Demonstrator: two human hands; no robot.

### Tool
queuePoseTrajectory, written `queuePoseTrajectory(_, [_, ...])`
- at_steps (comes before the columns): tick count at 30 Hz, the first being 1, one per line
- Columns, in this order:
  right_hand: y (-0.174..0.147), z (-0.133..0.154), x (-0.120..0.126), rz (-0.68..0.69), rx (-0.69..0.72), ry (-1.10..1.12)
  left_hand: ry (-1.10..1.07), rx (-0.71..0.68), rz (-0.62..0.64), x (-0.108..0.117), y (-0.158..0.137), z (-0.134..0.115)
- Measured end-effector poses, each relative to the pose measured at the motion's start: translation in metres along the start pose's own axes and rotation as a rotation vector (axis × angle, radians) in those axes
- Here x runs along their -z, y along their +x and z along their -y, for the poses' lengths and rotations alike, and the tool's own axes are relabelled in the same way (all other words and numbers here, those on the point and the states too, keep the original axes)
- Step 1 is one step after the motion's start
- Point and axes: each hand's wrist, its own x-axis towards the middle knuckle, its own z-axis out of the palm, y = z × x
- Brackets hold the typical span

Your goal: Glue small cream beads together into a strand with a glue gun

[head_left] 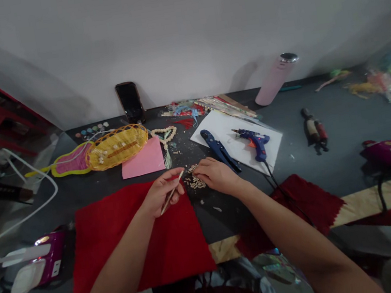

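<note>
Over the corner of the red cloth [107,221], the left hand [165,191] is half-curled, a slim pale stick [170,198] gripped between thumb and fingers. On the dark tabletop [221,223] alongside, the right hand [217,173], fingers bunched, touches small beige pieces [196,184]; whether it pinches one, I cannot tell.

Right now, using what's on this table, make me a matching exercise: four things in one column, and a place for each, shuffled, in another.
Things
1. stick
2. glue gun
3. phone
4. small pale bits

Places
A. standing by the wall
B. right beside the right hand
C. in the left hand
D. on the white sheet

Pairs: 1-C, 2-D, 3-A, 4-B
</note>
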Motion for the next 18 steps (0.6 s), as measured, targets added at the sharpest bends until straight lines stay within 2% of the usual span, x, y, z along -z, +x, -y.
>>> queuePoseTrajectory(5, [0.002,0.008,-0.002,0.083,0.017,-0.069,-0.001,-0.004,0.004,-0.001,0.0,0.0])
queuePoseTrajectory(18, [0.005,0.019,0.001,0.195,-0.1,-0.187,0.028,-0.004,-0.013,-0.003,0.001,0.001])
